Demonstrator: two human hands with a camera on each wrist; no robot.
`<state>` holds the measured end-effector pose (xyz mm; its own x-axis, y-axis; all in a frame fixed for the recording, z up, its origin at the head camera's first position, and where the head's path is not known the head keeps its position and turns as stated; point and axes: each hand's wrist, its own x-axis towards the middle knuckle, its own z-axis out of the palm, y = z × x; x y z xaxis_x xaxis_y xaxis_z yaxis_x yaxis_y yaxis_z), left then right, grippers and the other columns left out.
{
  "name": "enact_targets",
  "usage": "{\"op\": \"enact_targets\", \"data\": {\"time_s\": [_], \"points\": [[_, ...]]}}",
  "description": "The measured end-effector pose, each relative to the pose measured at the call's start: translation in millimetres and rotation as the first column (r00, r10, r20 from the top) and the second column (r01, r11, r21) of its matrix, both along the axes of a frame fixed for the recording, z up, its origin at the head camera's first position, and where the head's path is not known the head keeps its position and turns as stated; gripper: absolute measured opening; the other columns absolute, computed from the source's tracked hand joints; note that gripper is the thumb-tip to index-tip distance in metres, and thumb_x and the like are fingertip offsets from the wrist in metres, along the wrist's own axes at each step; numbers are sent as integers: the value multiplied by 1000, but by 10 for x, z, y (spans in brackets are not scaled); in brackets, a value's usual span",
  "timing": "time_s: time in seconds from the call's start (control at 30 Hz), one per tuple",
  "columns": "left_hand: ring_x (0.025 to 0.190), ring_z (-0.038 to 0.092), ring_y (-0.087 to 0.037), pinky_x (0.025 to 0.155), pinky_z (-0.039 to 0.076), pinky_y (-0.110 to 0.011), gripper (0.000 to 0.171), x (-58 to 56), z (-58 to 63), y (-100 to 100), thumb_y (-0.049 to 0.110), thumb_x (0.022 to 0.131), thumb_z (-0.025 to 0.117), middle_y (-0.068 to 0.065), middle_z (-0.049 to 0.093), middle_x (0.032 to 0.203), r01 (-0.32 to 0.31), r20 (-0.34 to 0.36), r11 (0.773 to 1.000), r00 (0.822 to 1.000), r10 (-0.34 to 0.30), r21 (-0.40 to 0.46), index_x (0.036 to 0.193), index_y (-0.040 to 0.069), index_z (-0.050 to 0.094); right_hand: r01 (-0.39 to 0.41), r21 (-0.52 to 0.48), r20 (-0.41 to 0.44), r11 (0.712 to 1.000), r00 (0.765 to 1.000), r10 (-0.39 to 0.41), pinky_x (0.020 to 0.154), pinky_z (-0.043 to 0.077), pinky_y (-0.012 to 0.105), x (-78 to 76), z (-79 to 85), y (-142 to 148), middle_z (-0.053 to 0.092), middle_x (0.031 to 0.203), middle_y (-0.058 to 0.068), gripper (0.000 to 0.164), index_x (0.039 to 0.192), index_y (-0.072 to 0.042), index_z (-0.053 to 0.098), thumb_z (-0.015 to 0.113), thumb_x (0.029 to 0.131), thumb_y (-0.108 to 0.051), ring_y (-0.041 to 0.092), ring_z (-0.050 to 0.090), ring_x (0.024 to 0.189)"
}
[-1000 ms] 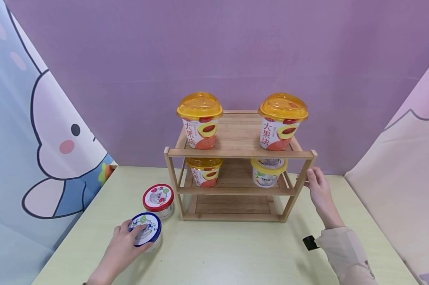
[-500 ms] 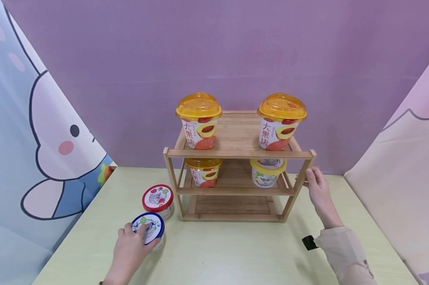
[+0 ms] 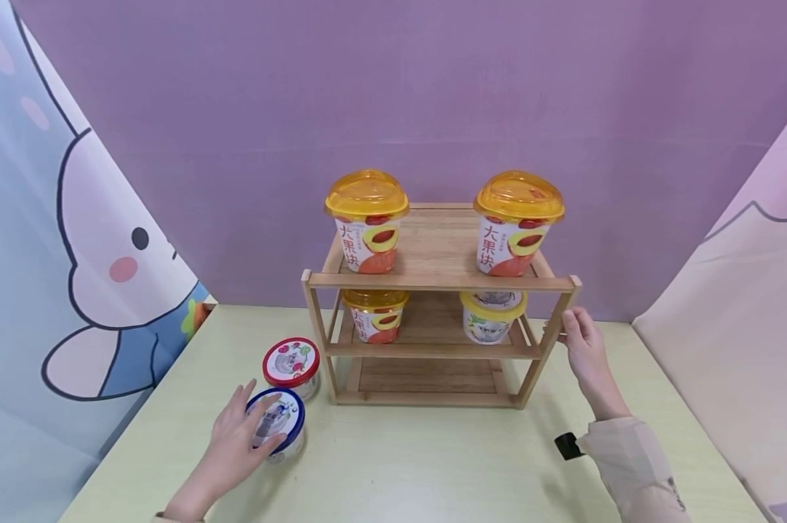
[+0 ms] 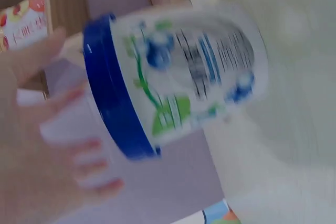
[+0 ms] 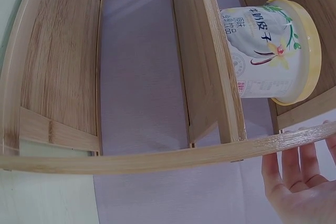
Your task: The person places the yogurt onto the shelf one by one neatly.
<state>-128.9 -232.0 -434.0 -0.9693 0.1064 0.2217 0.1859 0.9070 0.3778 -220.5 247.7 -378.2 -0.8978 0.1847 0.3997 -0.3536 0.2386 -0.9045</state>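
Note:
In the head view my left hand (image 3: 236,436) spreads its fingers over a small tub (image 3: 285,452) with a blue lid, upright on the table. The left wrist view shows the tub's blueberry print (image 4: 194,66) and my fingers straight around the lid (image 4: 118,93), with gaps between them. My right hand (image 3: 589,356) holds the right front post of a wooden rack (image 3: 442,282). Its fingers (image 5: 291,169) curl behind that post in the right wrist view. Just behind the blue-lidded tub stands a red-lidded one (image 3: 291,363).
Two peach cups with orange lids, a left one (image 3: 367,225) and a right one (image 3: 517,225), stand on the top shelf. On the middle shelf are another peach cup (image 3: 376,319) and a yellow-lidded tub (image 3: 491,319). A purple backdrop (image 3: 393,94) rises behind the rack.
The blue-lidded tub has shifted slightly right and turned, so its lid print faces differently. My left fingers have loosened from the lid and spread. The right hand stays at the rack.

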Motion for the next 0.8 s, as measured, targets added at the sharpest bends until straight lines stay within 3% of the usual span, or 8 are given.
{"op": "enact_targets", "data": {"time_s": [0.1,0.23,0.4,0.5,0.8], "points": [[122,16,-53,89,16,-67,52,-11,-29,-81,23,74,70,-27,23,137,88,42,996,995,-89,29,120,8,52,7,10,1,1000,1000,-7,68,44,11,-1,1,0,57,78,-17,16,87,-19,49,37,96,-24,-3,56,73],[121,18,-53,89,19,-67,51,-21,-66,-147,25,74,69,-29,26,135,124,82,991,989,-127,43,119,7,54,2,17,-2,1000,1000,-2,69,44,11,0,2,-5,56,78,-16,17,88,-15,49,36,96,-24,-3,56,73],[123,16,-52,88,23,-67,54,-31,-77,-172,31,76,67,-29,25,136,102,204,992,972,-115,72,123,8,51,-5,20,-11,1000,1000,6,69,44,11,3,1,-7,56,79,-15,18,89,-13,48,36,96,-24,-2,56,73],[123,14,-50,88,24,-66,55,-29,-68,-159,32,77,66,-28,23,137,88,235,993,966,-104,81,124,8,49,-4,9,-18,1000,1000,4,68,44,11,-2,-1,-7,56,78,-15,18,88,-14,49,36,95,-24,-2,56,73],[117,29,-45,85,35,-60,58,-13,-60,-47,42,74,67,-29,30,132,24,166,1000,986,-22,-6,120,9,54,0,-16,-27,1000,1000,-1,68,44,11,-8,2,-9,57,77,-15,16,86,-19,50,37,95,-24,-2,56,72]]}}
